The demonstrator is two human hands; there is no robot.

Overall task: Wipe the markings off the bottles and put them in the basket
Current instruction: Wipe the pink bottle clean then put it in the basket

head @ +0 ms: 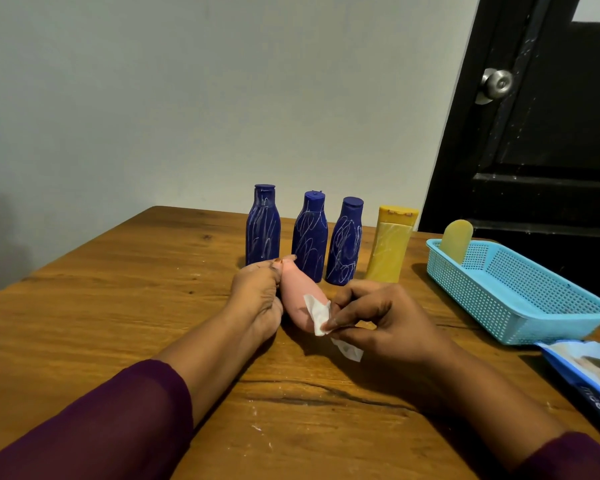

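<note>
Bottle wipe-down: the pink bottle [300,299] slants between my two grips, low over the worktop [118,306].
I see the left grip [257,296] curled round its upper end; the right grip [385,323] pinches a white wipe [317,311] against its body. Just beyond both grips stand three scribbled blue bottles [309,237] and a yellow bottle [390,247]; farther right of the right grip, the blue basket [520,306] holds another yellow one [457,244].

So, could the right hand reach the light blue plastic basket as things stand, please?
Probably yes: only bare wooden table lies between the right hand and the basket, though the hand pinches a white wipe.
</note>
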